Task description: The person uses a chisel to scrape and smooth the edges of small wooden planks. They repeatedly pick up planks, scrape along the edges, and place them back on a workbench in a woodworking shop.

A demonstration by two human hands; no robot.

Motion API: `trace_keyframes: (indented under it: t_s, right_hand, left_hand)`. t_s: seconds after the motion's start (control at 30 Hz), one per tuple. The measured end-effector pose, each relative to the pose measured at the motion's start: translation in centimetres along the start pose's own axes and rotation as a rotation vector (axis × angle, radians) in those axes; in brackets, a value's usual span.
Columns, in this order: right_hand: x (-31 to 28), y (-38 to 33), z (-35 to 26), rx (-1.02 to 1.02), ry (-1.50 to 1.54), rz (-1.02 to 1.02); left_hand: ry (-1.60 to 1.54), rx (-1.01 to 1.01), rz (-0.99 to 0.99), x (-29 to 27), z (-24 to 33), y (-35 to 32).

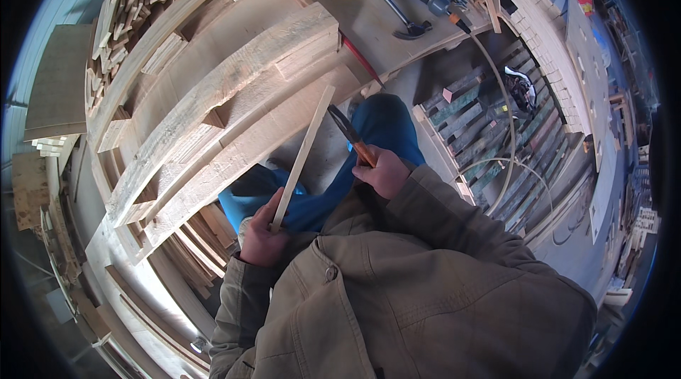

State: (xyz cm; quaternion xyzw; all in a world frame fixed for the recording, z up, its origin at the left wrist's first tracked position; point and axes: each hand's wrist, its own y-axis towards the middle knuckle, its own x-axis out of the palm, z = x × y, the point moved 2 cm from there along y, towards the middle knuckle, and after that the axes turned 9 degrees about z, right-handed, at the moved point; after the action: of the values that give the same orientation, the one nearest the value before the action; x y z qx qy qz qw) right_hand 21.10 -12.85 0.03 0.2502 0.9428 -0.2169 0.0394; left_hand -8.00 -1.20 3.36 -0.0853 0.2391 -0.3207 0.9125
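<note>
My left hand (264, 238) is closed around the lower end of a thin, pale wooden strip (306, 148), which slants up in front of my knees. In my right hand (385, 173) is a hand tool (347, 128) with an orange-brown handle and a dark, narrow metal end. That end points up and left, close to the strip's upper part; whether they touch, I cannot tell. Just beyond the strip lies a large curved wooden frame (234, 85), built of thick boards with short blocks between them.
A claw hammer (410, 27), a red bar (363, 61) and an air tool (440, 6) with a hose (507, 102) lie on the far bench. Wood offcuts (138, 14) are heaped far left. A slatted pallet (489, 124) and stacked boards (557, 46) are on the right.
</note>
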Motion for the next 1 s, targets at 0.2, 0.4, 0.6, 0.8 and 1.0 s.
trace_keyframes:
  t_s: [0.2,0.4,0.6,0.8,1.0]
  right_hand:
    - [-3.7,0.5,-0.7,-0.125,-0.344,0.062]
    - [-5.4,0.3,-2.4,-0.154,-0.500,0.101]
    - [-5.3,0.2,-2.6,-0.189,-0.473,0.082]
    - [-5.2,0.5,-2.5,-0.202,-0.419,0.043]
    - [-5.2,0.3,-3.0,-0.232,-0.471,0.073]
  left_hand:
    - [0.021,0.023,-0.031,-1.4,0.6,0.2]
    - [0.025,0.066,-0.056,-1.7,0.5,0.4]
    - [-0.003,0.011,-0.076,-1.8,0.6,0.3]
    - [-0.036,0.013,-0.112,-1.7,0.3,0.1]
    - [-0.001,0.014,-0.072,-1.4,-0.6,0.2]
